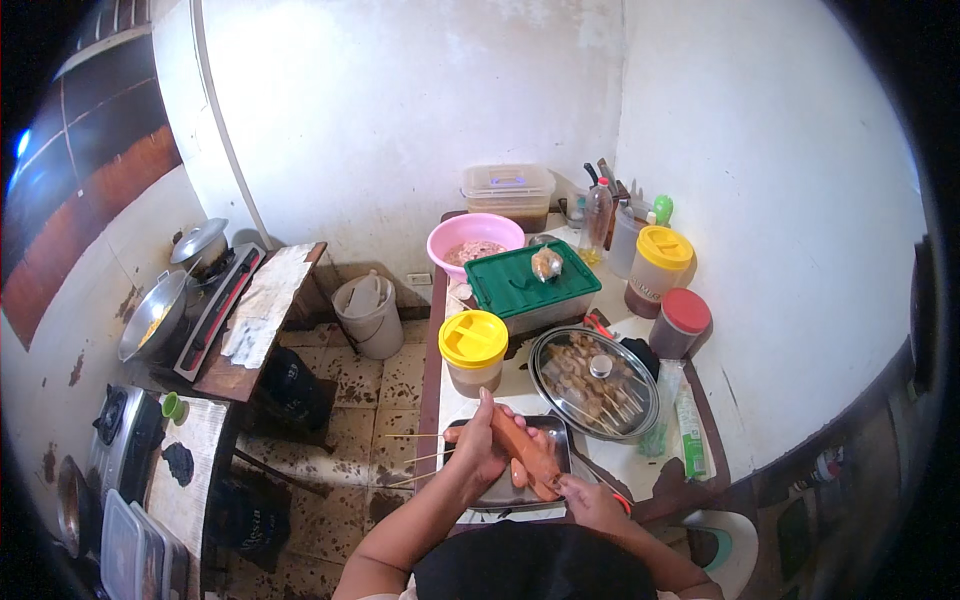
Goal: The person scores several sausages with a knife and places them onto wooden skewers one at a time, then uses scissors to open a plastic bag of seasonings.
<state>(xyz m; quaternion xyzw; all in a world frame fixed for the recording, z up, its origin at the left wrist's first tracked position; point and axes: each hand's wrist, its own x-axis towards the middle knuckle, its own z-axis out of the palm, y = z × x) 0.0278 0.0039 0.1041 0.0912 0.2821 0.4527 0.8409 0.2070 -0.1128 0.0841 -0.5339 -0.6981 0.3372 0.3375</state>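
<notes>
My left hand (484, 446) is closed around a thick orange-brown sausage (517, 439), held slanting over a dark metal tray (499, 491). At the sausage's lower right end are the fingers of my right hand (589, 501); whether they pinch a stick or the sausage itself is too small to tell. Smaller orange sausages (519, 472) lie in the tray beneath. Several thin wooden skewers (415, 435) stick out past the tray's left side. Right behind the tray, a glass-lidded pan (570, 382) holds skewered meat.
Behind the tray stand a yellow-lidded container (472, 341), a green-lidded box (517, 292) and a pink basin (442, 251). Red-lidded (681, 311) and another yellow-lidded container (664, 251) line the right wall. At left, a wok (176, 315) sits on a gas stove (217, 315); a white bucket (375, 330) is between.
</notes>
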